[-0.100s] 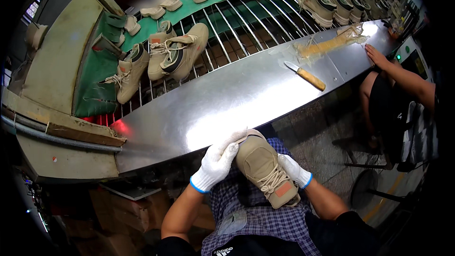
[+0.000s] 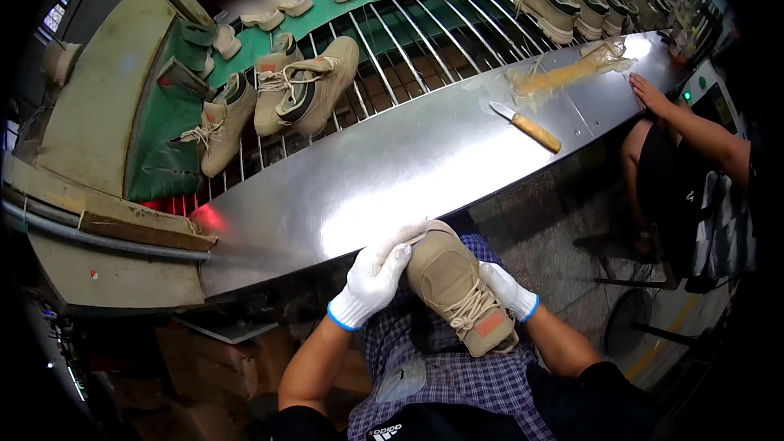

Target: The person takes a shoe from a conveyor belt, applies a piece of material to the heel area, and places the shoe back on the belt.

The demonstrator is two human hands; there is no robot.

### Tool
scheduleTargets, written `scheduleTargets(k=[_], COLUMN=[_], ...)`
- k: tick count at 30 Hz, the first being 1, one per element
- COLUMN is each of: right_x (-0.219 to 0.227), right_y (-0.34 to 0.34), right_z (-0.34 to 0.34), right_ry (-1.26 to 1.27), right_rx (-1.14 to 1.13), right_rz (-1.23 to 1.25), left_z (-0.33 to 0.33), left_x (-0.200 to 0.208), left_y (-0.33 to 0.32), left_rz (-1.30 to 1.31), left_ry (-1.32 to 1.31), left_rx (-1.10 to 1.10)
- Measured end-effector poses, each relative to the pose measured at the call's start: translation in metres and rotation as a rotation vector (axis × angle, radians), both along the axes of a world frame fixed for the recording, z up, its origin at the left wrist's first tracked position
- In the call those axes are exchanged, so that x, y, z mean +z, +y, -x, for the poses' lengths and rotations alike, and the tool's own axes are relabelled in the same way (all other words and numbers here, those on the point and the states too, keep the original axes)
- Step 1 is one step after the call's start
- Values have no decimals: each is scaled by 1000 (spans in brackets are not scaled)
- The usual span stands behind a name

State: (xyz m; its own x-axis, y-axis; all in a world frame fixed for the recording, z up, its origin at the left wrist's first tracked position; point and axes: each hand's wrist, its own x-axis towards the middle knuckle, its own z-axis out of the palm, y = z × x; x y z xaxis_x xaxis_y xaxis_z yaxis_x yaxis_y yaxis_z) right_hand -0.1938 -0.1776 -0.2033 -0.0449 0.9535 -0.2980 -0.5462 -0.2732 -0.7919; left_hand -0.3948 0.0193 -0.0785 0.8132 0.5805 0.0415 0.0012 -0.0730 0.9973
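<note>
Metal bars (image 2: 388, 57) and a shiny steel worktop (image 2: 298, 188) stretched out beyond the person's lap. Closer in, the left grip (image 2: 377, 273), in a white knit glove, was clasped around the toe end of a tan shoe (image 2: 449, 273). The right grip (image 2: 508, 290), gloved alike, held the shoe's other side, though some of its fingers were hidden. The shoe was tilted, toe away from the person, over the checked apron (image 2: 457, 380) and on the near side of the worktop's edge; whether its heel touched the lap could not be told.

If either hold slackened, the knit gloves might have slid and let the shoe drop, as no worktop lay beneath it. A finger could also have snagged in the laces (image 2: 471, 308). A knife (image 2: 535, 132) lay with its blade bare and its wooden handle near the front edge, where a careless sweep could have knocked it off.

Farther along, brown tape (image 2: 563, 76) covered part of the worktop, and a co-worker's hand (image 2: 651, 98) rested at the right. More shoes (image 2: 322, 86) sat on the bars, with green cloth (image 2: 376, 10) behind and a red glow at the worktop's left end.
</note>
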Motion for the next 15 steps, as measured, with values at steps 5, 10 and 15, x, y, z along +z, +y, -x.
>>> scheduleTargets(k=[5,10,15], right_x=[-12,-18,-20], right_y=[-3,-2,-3], right_z=[2,7,14], right_ry=[61,148,235], right_rx=[-27,-36,-45], right_rz=[22,81,66], left_z=[3,5,8], left_x=[-10,-17,-14], left_y=[-2,-5,-14], left_rz=[-42,-64,-291], left_ry=[-34,-99,-72], left_rx=[21,37,13])
